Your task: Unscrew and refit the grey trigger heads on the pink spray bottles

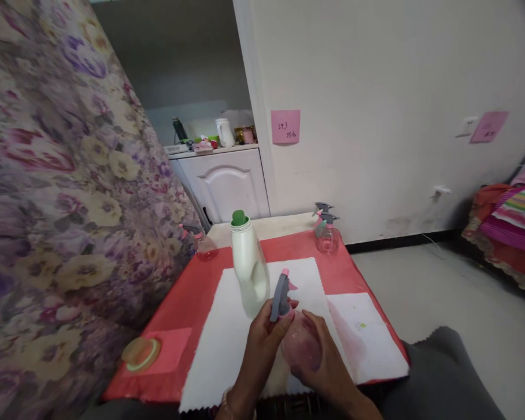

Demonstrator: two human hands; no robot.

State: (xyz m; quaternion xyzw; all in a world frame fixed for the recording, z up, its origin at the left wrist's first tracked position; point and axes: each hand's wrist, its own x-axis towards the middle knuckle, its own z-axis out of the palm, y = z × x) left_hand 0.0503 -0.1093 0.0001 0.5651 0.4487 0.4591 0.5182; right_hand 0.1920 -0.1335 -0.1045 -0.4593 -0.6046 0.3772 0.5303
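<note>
Both hands on one spray bottle point(304, 350), held tilted above the white mat point(214, 356), near edge of the table. Left hand point(265, 329) closed round the neck, just under the grey spray head point(280, 296); right hand point(326, 356) wrapped round the pink body. Body looks smooth and round, so a loose right grip could let it slide or spin. Collar mostly hidden by fingers, can't tell if seated; if crooked, could leak. Left fingers sit close to the pink trigger point(293, 286); a stray squeeze could spray. Big jug point(249, 268) stands upright just beyond left hand, no cap seen over its green spout point(240, 218); a forearm bump could tip it, spilling if it's filled.
</note>
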